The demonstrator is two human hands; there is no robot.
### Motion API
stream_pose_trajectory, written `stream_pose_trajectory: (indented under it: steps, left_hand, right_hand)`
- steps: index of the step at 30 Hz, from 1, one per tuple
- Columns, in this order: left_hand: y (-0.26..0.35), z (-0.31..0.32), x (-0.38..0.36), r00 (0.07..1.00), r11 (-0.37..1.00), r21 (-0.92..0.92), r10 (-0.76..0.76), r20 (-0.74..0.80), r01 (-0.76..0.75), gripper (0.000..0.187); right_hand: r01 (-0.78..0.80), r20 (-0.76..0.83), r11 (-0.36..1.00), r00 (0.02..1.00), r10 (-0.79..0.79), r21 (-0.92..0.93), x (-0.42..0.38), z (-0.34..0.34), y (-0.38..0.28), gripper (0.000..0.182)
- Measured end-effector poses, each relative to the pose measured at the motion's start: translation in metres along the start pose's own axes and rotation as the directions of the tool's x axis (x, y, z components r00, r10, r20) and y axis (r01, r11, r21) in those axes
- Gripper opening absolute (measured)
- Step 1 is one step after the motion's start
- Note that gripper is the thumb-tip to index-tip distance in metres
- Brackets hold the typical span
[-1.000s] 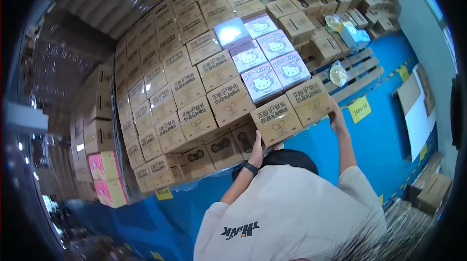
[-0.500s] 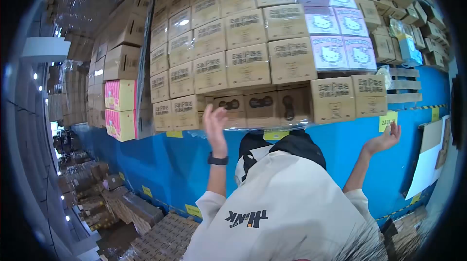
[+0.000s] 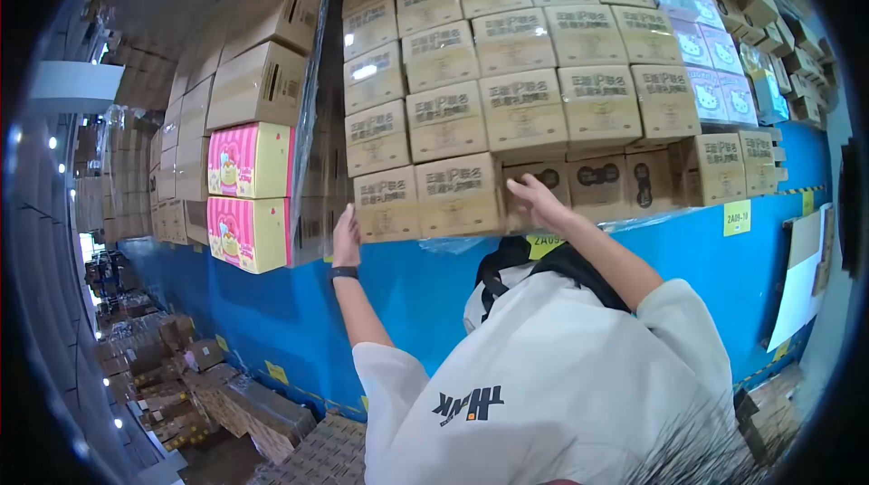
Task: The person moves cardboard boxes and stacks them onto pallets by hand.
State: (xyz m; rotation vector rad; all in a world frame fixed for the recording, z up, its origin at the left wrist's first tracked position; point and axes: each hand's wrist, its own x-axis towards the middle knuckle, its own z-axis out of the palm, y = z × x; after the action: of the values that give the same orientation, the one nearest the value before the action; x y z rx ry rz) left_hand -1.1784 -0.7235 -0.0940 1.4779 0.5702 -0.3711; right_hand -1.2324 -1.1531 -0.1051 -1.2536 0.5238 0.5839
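A person's open left hand point(image 3: 345, 236) and right hand point(image 3: 534, 198) press either end of two bottom-row brown cartons point(image 3: 427, 198), flat-palmed as if bracketing them, on a shrink-wrapped stack point(image 3: 507, 78).

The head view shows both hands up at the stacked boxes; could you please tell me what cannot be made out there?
- Left hand: its fingers' hold on the brown boxes is hidden by the hand's back.
- Right hand: whether it grips or only touches is unclear.
- Yellow label: print too small.
- The person's head: covered by the white shirt.

Blue shelf point(image 3: 272, 304) carries stacked brown cartons point(image 3: 507, 114); pink boxes point(image 3: 249, 195) at left.
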Motion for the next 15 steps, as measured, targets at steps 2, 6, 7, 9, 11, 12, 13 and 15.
stream_pose_trajectory:
  steps: [2, 6, 7, 9, 11, 12, 13, 15]
  left_hand:
    - [0.0, 0.017, -0.001, 0.99, 0.994, -0.111, -0.005, 0.144, 0.021, 0.048]
    - [-0.006, 0.029, 0.007, 0.98, 0.955, -0.288, -0.02, 0.196, 0.077, 0.047]
    - [-0.003, 0.031, 0.008, 0.973, 0.952, -0.294, -0.015, 0.23, 0.084, 0.047]
    - [0.0, 0.03, -0.001, 0.96, 0.945, -0.312, -0.007, 0.279, 0.097, 0.048]
    - [-0.003, 0.03, -0.002, 0.959, 0.938, -0.322, -0.039, 0.282, 0.132, 0.046]
    - [-0.008, 0.028, 0.0, 0.964, 0.948, -0.288, -0.063, 0.259, 0.139, 0.046]
    - [-0.01, 0.026, 0.004, 0.967, 0.957, -0.253, -0.081, 0.24, 0.143, 0.045]
    - [-0.009, 0.025, 0.004, 0.958, 0.947, -0.266, -0.107, 0.265, 0.18, 0.045]
  right_hand:
    - [-0.02, -0.013, 0.997, 1.0, 0.021, 0.068, 0.006, 0.027, -0.013, 0.079]
    - [0.0, 0.163, 0.945, 0.985, -0.057, 0.328, 0.042, 0.031, 0.025, 0.075]
    - [0.025, 0.138, 0.946, 0.988, -0.073, 0.324, 0.04, 0.033, 0.024, 0.073]
    - [0.059, 0.104, 0.95, 0.99, -0.095, 0.306, 0.031, 0.04, 0.027, 0.07]
    - [0.062, 0.101, 0.938, 0.99, -0.103, 0.342, 0.037, 0.041, 0.035, 0.071]
    - [0.06, 0.11, 0.927, 0.988, -0.108, 0.369, 0.025, 0.047, 0.025, 0.072]
    - [0.064, 0.116, 0.916, 0.986, -0.12, 0.397, 0.02, 0.051, 0.018, 0.073]
    - [0.082, 0.131, 0.922, 0.981, -0.141, 0.379, 0.031, 0.041, 0.034, 0.077]
